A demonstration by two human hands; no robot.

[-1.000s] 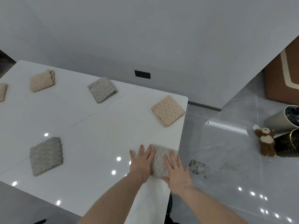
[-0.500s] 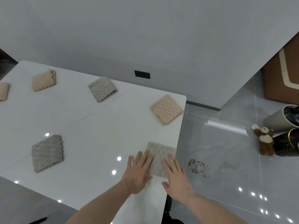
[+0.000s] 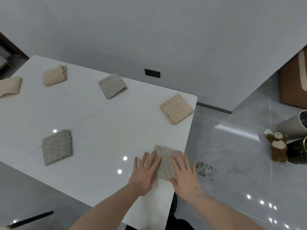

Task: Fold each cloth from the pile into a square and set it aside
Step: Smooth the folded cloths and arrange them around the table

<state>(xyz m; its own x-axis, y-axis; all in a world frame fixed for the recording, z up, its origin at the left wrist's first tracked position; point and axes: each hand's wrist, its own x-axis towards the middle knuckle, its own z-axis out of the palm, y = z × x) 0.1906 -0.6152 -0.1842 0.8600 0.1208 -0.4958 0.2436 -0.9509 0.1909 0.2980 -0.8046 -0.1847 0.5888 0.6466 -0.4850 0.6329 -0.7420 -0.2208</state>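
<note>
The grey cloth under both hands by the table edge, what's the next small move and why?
Probably lift both hands off and leave it. The grey cloth already lies flat as a folded square near the table edge, with the left hand and right hand pressing it with straight fingers. Other folded squares, like the beige cloth, sit spread apart, so this spot looks fine.

No readable text, label, brand, number or sign shows anywhere. The brown cardboard box [image 3: 294,83] at the right edge bears only a pale curved band, which forms no letter or figure that can be made out.
</note>
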